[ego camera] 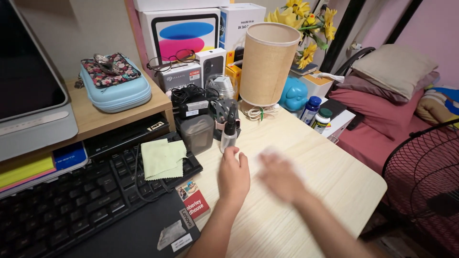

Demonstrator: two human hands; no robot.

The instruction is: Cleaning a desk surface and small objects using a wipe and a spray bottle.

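Two empty hands on the desk
Our left hand (234, 176) rests flat, fingers loosely together, just below the small spray bottle (229, 131) — our right hand (279, 177) is blurred; we cannot tell its spread.

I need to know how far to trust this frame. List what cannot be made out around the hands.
- Head view: right hand is smeared by motion blur; its fingers and grip cannot be read.
- Left hand is seen from the back; its palm side is hidden.
- Spray bottle: whether the left hand touches its base is unclear.
- Black laptop is cut off by the bottom edge.
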